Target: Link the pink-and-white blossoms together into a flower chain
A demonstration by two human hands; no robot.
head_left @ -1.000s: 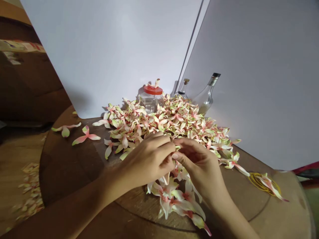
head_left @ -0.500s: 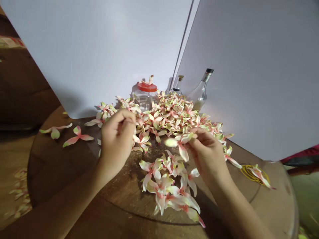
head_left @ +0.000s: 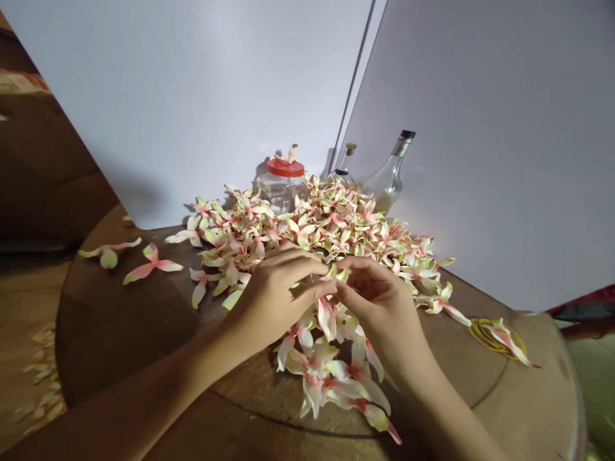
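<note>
Left hand [head_left: 273, 298] and right hand [head_left: 379, 310] together now, no longer apart, both closed on a pale flower [head_left: 335, 275], heaped blossoms [head_left: 307, 224] at twelve o'clock, loose flowers [head_left: 327, 378] at six on the wooden bench [head_left: 110, 339]

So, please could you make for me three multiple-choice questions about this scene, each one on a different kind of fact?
1. Where is the red-lidded jar? A) on the floor; B) behind the flower pile; C) at the table's near edge.
2. How many glass bottles stand there? A) two; B) one; C) four.
3. What is the right hand doing? A) holding a bottle; B) resting on bare wood; C) touching blossoms.

Answers: B, the jar stands at the pile's far side; A, one small and one larger show; C, its fingers are among the petals.
</note>
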